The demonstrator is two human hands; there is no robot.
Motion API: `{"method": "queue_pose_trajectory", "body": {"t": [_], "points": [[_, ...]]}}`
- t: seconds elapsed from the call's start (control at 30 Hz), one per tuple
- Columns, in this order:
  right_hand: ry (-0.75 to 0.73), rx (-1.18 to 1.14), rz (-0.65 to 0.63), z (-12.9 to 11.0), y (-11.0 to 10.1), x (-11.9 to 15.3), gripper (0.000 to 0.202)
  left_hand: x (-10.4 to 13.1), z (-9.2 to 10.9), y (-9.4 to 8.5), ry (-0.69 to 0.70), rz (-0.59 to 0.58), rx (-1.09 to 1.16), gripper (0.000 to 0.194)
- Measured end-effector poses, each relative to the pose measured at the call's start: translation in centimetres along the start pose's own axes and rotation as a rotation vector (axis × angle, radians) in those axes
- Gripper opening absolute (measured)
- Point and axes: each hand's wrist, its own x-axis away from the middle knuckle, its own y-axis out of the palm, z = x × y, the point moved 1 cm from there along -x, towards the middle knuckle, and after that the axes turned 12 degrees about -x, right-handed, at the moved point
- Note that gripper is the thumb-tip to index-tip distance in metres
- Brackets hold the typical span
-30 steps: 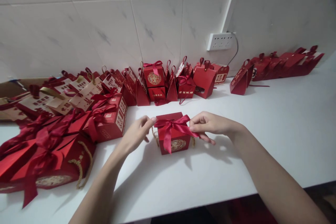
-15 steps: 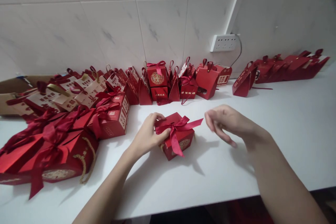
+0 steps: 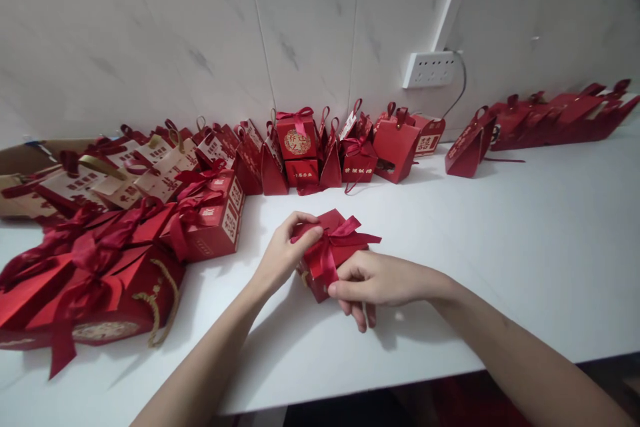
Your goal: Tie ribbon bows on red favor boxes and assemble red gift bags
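A small red gift box (image 3: 329,217) sits on the white table, topped by a bow of crimson ribbon (image 3: 325,263). My left hand (image 3: 285,248) grips the box's left side, its thumb lying across the top beside the bow. At the front of the box, my right hand (image 3: 383,278) is closed, with thumb and index finger on the hanging ribbon tail and the other fingers curled below. The other tail points out to the right, untouched. My right hand covers much of the box's front face. A gold cord shows at its left side.
Larger red boxes (image 3: 115,293) with bows and a gold rope handle stand at the left. Several small red gift boxes (image 3: 397,147) line the wall, with more (image 3: 555,120) at far right. A socket strip (image 3: 429,70) is on the tiled wall.
My right hand has come left from beside the box to the front ribbon tail and closed on it. My left hand stays on the box.
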Motion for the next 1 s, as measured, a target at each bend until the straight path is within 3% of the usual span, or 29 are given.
{"method": "queue_pose_trajectory", "body": {"t": [0.1, 0.4, 0.6, 0.73, 0.8, 0.93, 1.0], "points": [[-0.028, 0.057, -0.035, -0.4, -0.2, 0.3, 0.030, -0.1, 0.3, 0.6, -0.029, 0.067, -0.076, 0.034], [-0.001, 0.117, -0.125, -0.2, -1.0, 0.5, 0.030, -0.3, 0.4, 0.9, -0.056, 0.113, -0.102, 0.027], [0.042, 0.173, -0.294, -0.2, -0.1, 0.4, 0.031, -0.3, 0.5, 1.0, -0.080, 0.092, -0.059, 0.029], [0.125, 0.135, -0.329, -0.7, -1.5, 2.0, 0.029, -0.2, 0.6, 0.9, -0.078, 0.089, -0.045, 0.028], [0.138, 0.126, -0.228, -0.7, -3.3, 2.9, 0.039, -0.1, 0.6, 0.9, -0.090, 0.074, -0.039, 0.029], [-0.030, 0.207, 0.373, -0.5, -6.9, 3.3, 0.059, -0.1, 0.4, 0.7, -0.078, 0.074, -0.078, 0.029], [-0.029, 0.232, 0.444, -0.3, -7.3, 2.7, 0.055, -0.1, 0.3, 0.7, -0.075, 0.077, -0.090, 0.031]]}}
